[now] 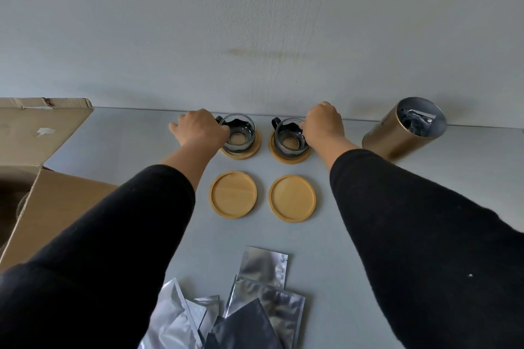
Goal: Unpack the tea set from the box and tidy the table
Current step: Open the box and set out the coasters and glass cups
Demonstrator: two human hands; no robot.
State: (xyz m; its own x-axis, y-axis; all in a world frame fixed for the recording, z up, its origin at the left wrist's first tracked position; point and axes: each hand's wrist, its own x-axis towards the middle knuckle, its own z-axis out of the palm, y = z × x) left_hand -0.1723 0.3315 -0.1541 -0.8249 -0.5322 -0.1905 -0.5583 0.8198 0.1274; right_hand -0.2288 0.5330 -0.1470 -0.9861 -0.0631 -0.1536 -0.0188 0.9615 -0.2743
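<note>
Both hands are closed on glass cups. On the left, the left hand point(198, 129) has its fingers curled on the side of the left cup point(238, 133). On the right, the right hand point(323, 125) grips the rim of the right cup point(289, 136). Each cup sits on a round wooden coaster, one on the left point(249, 153) and one on the right point(276, 154), near the back edge of the grey table point(326, 249). Two bare coasters point(233, 194) point(292, 198) lie side by side just in front of them. An open gold tin point(402, 129) stands to the right with a foil bag inside. An open box point(42, 150) is at the left. Silver foil packets point(255, 300) lie in a loose pile at the near edge, between the black sleeves point(411, 235).
</note>
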